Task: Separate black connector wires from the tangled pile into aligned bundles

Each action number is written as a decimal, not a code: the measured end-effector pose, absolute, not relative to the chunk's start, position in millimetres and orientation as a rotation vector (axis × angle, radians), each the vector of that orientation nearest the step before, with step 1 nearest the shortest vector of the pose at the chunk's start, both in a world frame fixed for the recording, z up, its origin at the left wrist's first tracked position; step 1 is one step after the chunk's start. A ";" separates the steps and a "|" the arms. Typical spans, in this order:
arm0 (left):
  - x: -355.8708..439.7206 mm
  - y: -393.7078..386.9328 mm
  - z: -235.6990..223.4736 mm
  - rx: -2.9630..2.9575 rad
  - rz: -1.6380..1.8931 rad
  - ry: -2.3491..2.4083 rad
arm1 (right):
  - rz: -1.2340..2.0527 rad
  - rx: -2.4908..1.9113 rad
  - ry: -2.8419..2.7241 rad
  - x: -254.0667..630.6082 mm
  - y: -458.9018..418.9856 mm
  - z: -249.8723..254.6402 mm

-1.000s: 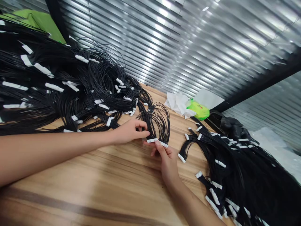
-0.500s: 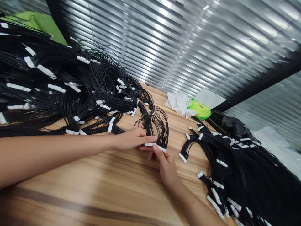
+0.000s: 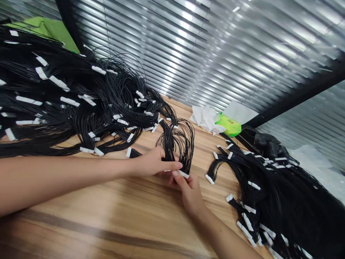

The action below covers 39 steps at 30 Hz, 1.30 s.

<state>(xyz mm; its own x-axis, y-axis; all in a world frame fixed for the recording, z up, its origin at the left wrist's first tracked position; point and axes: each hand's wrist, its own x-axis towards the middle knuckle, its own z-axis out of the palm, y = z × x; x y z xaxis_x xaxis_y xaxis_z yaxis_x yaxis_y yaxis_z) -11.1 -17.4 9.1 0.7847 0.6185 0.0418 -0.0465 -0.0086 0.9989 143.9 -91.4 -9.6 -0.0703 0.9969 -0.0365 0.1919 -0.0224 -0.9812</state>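
Near the middle of the table, my left hand (image 3: 156, 162) and my right hand (image 3: 189, 189) meet at the white connectors of a black wire harness (image 3: 190, 144). My left thumb presses over one white connector, which is mostly covered; its fingers curl beneath. Between my right thumb and fingers is the other white connector (image 3: 184, 174), close against my left thumb tip. The harness's black wires loop up and away from both hands. Another white connector (image 3: 129, 152) on black wires lies on the table by my left forearm.
A large heap of black wire harnesses (image 3: 107, 90) fills the left. More harnesses (image 3: 277, 201) are piled at the right. White tissues (image 3: 202, 116) and a green packet (image 3: 229, 124) lie at the back, before a corrugated metal wall (image 3: 172, 46). The table (image 3: 121, 223) is wood-grained.
My left thumb has slid over the left connector, covering most of it. The right connector sits slightly lower and further left. The camera view has shifted slightly.
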 end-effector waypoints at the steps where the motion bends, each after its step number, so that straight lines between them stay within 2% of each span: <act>1: -11.5 -18.2 9.1 1.535 0.576 0.470 | 1.187 -1.339 -1.398 143.9 -91.7 -9.3; 8: -17.2 -20.9 5.8 1.758 0.510 0.409 | 1.235 -1.238 -1.428 144.2 -92.0 -6.9; 17: -16.5 -15.5 9.7 1.244 0.237 0.245 | 1.506 -1.056 -1.454 140.7 -92.5 -0.9; 26: -19.4 -25.4 11.6 1.460 0.354 0.379 | 1.232 -1.152 -1.531 143.3 -96.2 -13.6; 32: -19.8 -24.8 12.4 1.577 0.309 0.393 | 1.328 -1.112 -1.544 138.5 -101.2 -5.2; 39: -13.7 -18.5 15.5 1.262 0.243 0.404 | 1.344 -1.129 -1.577 136.7 -100.3 -0.3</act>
<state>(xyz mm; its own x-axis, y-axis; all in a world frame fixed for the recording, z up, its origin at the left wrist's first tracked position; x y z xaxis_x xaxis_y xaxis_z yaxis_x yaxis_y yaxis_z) -13.7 -18.5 15.5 0.9048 0.3943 -0.1608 0.0427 0.2917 0.9556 136.7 -100.3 -0.3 -0.3183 0.9480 0.0049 0.1449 0.0537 -0.9880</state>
